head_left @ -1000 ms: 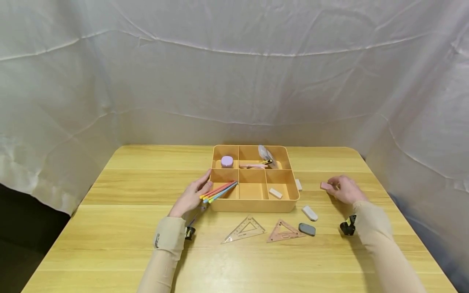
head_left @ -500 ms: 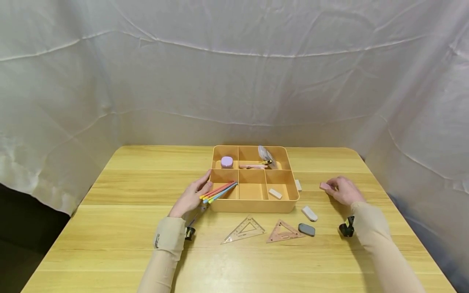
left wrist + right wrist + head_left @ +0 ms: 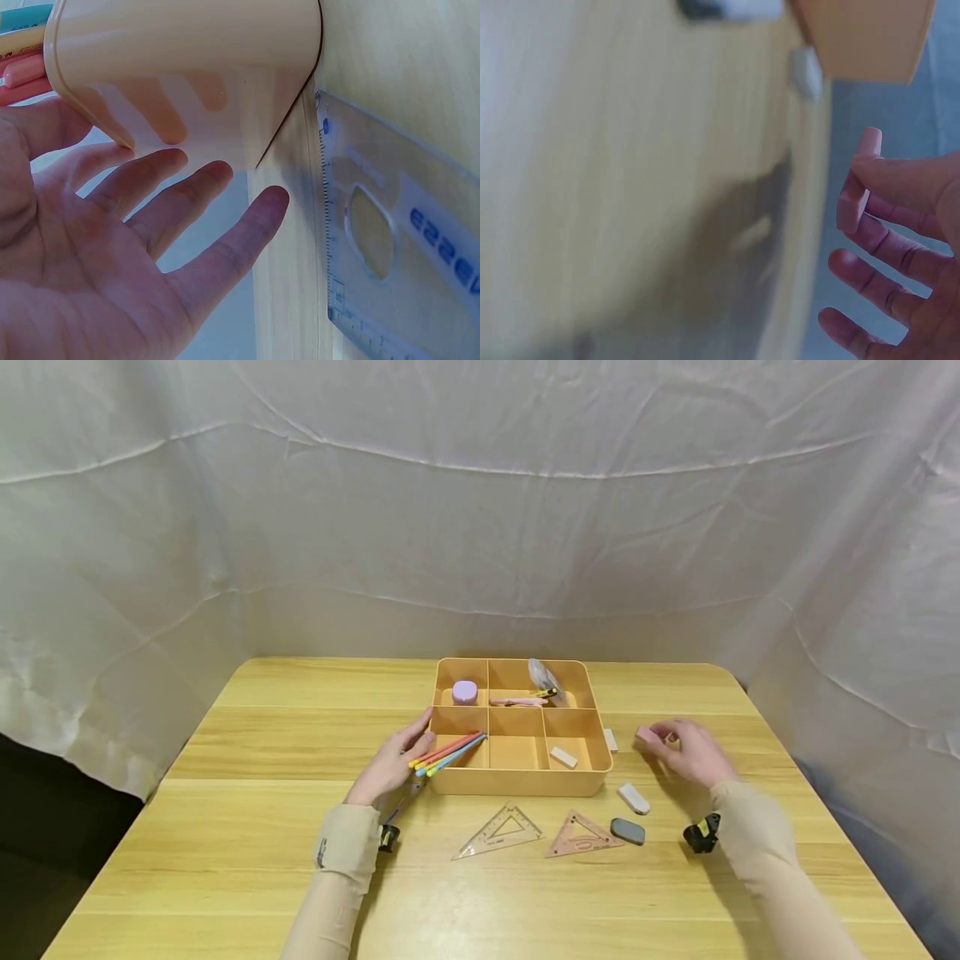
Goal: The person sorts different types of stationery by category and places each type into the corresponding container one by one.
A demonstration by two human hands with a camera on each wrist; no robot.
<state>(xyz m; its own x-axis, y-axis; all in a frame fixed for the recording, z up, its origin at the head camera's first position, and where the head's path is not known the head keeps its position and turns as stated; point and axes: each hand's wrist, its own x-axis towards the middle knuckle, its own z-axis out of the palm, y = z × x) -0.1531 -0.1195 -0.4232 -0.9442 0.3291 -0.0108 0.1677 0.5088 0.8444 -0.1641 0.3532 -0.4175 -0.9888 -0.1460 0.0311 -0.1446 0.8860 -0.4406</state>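
Your right hand (image 3: 692, 753) has moved left, bringing the pinched pink eraser (image 3: 645, 734) nearer the box's (image 3: 519, 782) right side. Your left hand (image 3: 390, 767) stays at its left, fingers extended. The clear set square (image 3: 401, 225) bears reversed, cut-off blue letters. Bench (image 3: 810, 827) extends rightward from your right hand to its edge.

We note left forearm (image 3: 330, 893) and right forearm (image 3: 798, 893) extended forward, left hand (image 3: 388, 767) with fingers (image 3: 225, 259) spread, nearly straight, right hand (image 3: 693, 753) pinching with thumb and leading fingers, the others loosely bent, parted.
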